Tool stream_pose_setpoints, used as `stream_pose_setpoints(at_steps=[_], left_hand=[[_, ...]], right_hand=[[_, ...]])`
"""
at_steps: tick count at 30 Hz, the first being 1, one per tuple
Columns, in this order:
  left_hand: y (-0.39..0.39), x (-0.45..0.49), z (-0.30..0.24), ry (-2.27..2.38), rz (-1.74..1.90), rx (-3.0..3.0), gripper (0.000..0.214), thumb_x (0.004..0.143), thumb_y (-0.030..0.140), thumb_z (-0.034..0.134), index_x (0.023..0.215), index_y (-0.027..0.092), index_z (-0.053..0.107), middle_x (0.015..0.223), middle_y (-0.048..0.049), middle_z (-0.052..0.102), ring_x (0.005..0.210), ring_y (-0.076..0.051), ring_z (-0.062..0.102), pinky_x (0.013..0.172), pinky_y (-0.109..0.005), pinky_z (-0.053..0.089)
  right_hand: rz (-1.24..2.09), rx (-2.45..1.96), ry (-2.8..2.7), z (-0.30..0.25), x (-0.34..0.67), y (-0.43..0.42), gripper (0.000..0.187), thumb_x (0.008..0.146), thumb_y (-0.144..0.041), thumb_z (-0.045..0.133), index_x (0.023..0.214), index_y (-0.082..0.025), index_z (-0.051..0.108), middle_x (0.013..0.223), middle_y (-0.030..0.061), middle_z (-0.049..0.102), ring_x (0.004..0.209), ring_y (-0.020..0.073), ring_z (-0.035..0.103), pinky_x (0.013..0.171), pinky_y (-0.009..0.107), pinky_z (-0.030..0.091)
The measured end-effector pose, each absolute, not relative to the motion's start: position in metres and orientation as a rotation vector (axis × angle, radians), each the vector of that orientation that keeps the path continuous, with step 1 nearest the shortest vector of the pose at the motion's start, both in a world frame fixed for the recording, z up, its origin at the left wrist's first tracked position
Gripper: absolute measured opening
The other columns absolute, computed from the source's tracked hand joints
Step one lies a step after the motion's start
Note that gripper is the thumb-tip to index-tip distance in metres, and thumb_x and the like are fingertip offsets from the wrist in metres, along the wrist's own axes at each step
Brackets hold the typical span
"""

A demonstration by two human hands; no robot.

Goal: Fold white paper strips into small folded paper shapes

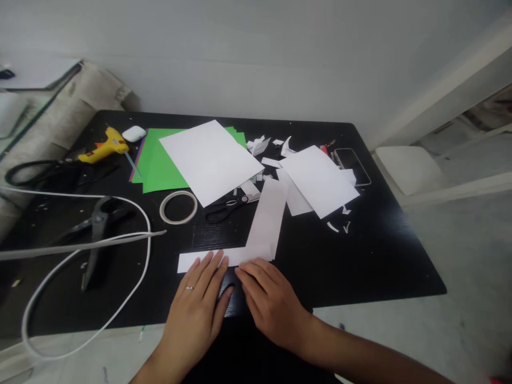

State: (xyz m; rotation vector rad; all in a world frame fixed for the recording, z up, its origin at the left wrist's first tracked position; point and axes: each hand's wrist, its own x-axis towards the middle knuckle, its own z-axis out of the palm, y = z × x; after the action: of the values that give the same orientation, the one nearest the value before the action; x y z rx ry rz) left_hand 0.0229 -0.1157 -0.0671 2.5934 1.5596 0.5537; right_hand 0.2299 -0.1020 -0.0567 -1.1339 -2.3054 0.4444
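Observation:
A narrow white paper strip (236, 255) lies crosswise near the front of the black table. My left hand (198, 304) rests flat on its left part, fingers stretched out, a ring on one finger. At the strip's near edge, toward its right end, the bent fingers of my right hand (276, 304) are drawn together on the paper; its thumb is mostly hidden. A wider white paper strip (267, 213) meets the narrow one at the right and slants away from me. Behind my hands lie black-handled scissors (224, 208) and a roll of tape (162, 208).
White sheets (212, 160) overlap green paper (158, 160) at the back. Paper scraps (256, 145), another white sheet (320, 181) and a phone (354, 165) lie to the right. Leftward are a yellow glue gun (104, 148), pliers (98, 226) and a looped white cable (149, 250).

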Motion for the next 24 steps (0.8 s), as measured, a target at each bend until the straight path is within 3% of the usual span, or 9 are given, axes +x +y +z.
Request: stream_pose_setpoints(at_steps=[24], left_hand=[[-0.116, 0.023, -0.067, 1.571, 0.534, 2.613, 0.051, 0.102, 0.025, 0.056, 0.149, 0.01, 0.047, 0.151, -0.0167, 0.058, 0.144, -0.035, 0.049, 0.119, -0.052, 0.038]], right_hand=[[0.325, -1.284, -2.214, -0.052, 0.269, -0.109, 0.034, 0.099, -0.012, 0.058, 0.132, -0.015, 0.067, 0.127, 0.0082, 0.075, 0.116, 0.0277, 0.065, 0.108, 0.053, 0.056]])
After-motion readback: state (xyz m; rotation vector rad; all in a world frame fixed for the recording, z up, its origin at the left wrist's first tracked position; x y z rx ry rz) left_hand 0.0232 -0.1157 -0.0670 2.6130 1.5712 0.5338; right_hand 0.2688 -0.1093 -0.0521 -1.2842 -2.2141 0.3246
